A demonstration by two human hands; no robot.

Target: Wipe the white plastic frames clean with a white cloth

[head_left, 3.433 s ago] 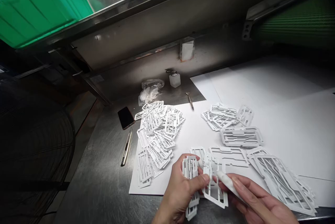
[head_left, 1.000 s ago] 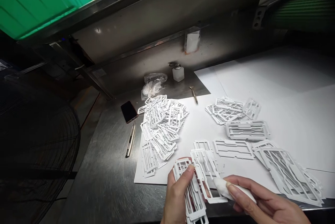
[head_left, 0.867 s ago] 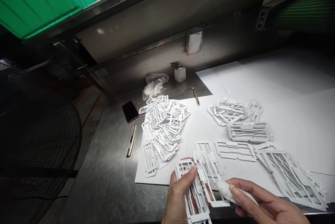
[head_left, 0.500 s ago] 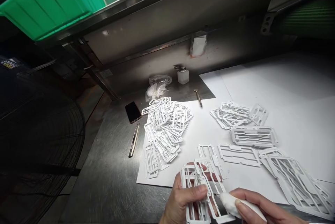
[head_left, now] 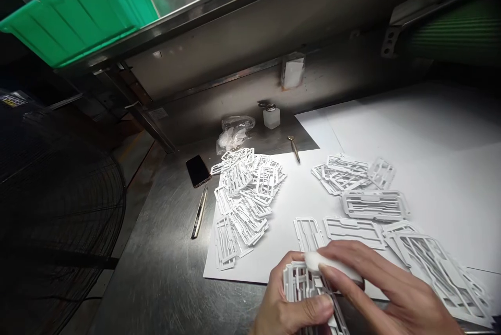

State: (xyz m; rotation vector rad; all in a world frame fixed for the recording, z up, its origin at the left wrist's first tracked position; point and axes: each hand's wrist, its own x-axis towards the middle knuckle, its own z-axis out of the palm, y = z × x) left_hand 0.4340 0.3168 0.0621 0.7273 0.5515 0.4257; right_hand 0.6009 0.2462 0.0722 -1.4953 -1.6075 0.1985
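My left hand (head_left: 287,308) is closed round a small stack of white plastic frames (head_left: 303,284) at the bottom edge, thumb across the front. My right hand (head_left: 385,290) pinches a white swab-like stick (head_left: 332,266), and its rounded tip rests on the top of that stack. A large heap of the same frames (head_left: 245,194) lies on the left of a white sheet (head_left: 301,189). More frames lie to the right, in a far pile (head_left: 346,173), as single flat pieces (head_left: 354,228) and in a near-right pile (head_left: 438,267).
A steel bench (head_left: 160,251) carries a dark phone (head_left: 197,170), a pen-like tool (head_left: 199,212), a small metal tool (head_left: 294,147), a plastic bag (head_left: 235,134) and a small white bottle (head_left: 271,116). A green bin (head_left: 78,11) sits overhead at left, a wire fan guard (head_left: 58,210) at far left.
My right hand has moved up and left, bringing the swab tip from the lower right of the held frames onto their top. The loose frame that stuck out from my left hand is now squared into the stack.
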